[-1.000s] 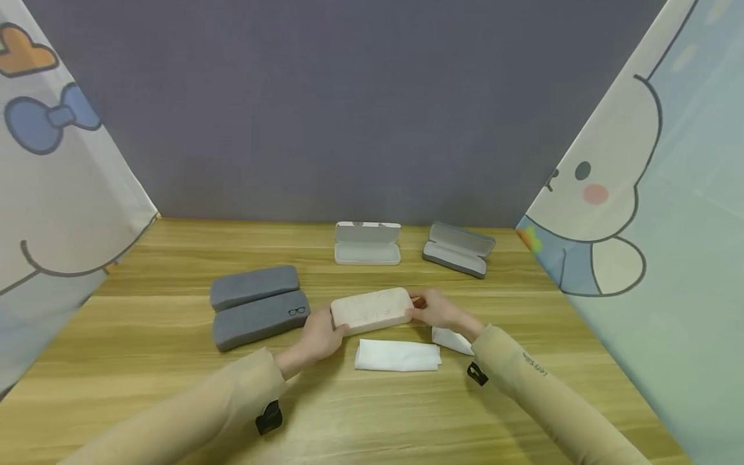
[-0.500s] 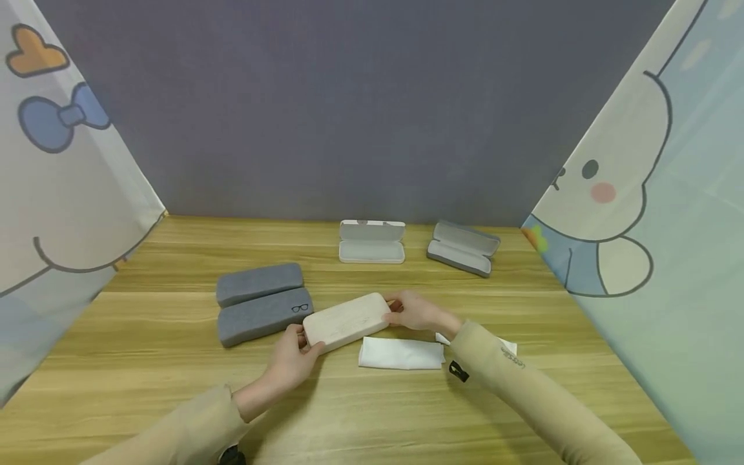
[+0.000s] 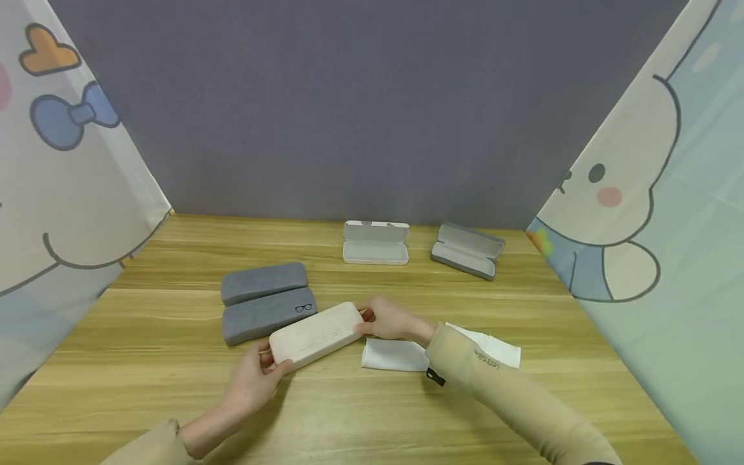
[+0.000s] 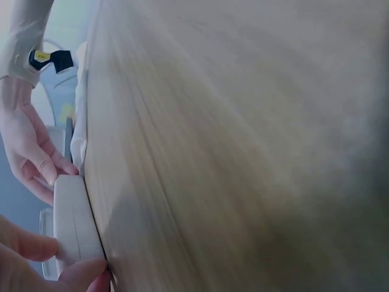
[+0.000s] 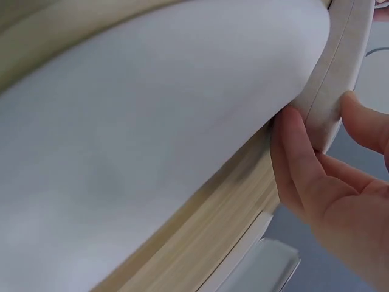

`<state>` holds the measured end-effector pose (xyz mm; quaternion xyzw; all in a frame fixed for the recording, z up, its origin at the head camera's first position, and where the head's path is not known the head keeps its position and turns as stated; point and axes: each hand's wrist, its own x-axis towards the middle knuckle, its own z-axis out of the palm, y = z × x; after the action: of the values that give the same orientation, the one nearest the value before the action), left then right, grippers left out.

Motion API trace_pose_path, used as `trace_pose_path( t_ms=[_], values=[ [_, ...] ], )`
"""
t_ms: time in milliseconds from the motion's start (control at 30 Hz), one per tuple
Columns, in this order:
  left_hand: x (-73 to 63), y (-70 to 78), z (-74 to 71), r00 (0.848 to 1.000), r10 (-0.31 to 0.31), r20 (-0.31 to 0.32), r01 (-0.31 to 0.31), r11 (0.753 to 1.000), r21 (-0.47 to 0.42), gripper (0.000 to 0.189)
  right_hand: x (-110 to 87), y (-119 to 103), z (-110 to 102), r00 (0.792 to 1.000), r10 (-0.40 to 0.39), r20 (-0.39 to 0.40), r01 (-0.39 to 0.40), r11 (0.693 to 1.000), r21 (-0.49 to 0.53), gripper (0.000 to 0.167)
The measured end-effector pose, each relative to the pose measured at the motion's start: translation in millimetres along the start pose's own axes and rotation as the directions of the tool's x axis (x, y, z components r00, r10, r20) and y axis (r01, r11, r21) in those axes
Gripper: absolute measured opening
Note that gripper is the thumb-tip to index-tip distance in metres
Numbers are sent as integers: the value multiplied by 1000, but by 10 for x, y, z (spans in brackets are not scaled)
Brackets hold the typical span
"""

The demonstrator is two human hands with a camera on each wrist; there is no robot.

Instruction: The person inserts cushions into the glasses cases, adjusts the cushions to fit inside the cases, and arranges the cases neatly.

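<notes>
A closed cream glasses case [image 3: 316, 334] lies tilted across the middle of the table, its right end farther away. My left hand [image 3: 251, 381] grips its near left end, thumb on the front side. The far right end is pinched by my right hand [image 3: 391, 320]. In the left wrist view the case [image 4: 74, 219] stands between both hands, close to the tabletop. The right wrist view has the thumb and fingers around the case's end [image 5: 334, 79]. Just behind the case sit two closed grey glasses cases, the nearer one [image 3: 264, 316] printed with a small glasses drawing.
Toward the back, a white glasses case [image 3: 376, 252] and a grey glasses case [image 3: 469, 248] stand open. Two folded white cloths lie around my right forearm, one cloth [image 3: 395, 355] on its left and another cloth [image 3: 494, 347] partly behind the sleeve. Printed curtains flank the table [image 3: 349, 420].
Both hands have brought the cream case leftward and nearer, and its left end has swung toward me. The right forearm now covers part of the left cloth and uncovers more of the other.
</notes>
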<state>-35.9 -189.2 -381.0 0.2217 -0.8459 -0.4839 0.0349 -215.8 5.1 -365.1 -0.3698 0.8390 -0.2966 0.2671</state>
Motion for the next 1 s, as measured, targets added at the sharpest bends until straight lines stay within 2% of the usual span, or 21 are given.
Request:
trace_pose_path(
  t_ms=[367,567,733,900,1000],
  values=[
    [-93,-213,-339,996,-81,30,81,997,6,57,103,-261,226,999,-46,9,47,998,-51,42],
    [-98,-263,-486,994,-95,48,92,994,66,62,118,-364,278,997,-72,25,73,996,-48,35],
    [-97,-263,-521,993,-104,56,98,989,109,63,116,-392,289,999,-31,13,31,999,-20,41],
    [-78,-203,-616,987,-125,99,107,980,169,75,108,-387,278,999,37,20,-38,998,58,53],
    [-59,-104,-696,993,-90,79,71,974,217,80,96,-355,220,996,70,50,-74,994,82,59]
  ],
)
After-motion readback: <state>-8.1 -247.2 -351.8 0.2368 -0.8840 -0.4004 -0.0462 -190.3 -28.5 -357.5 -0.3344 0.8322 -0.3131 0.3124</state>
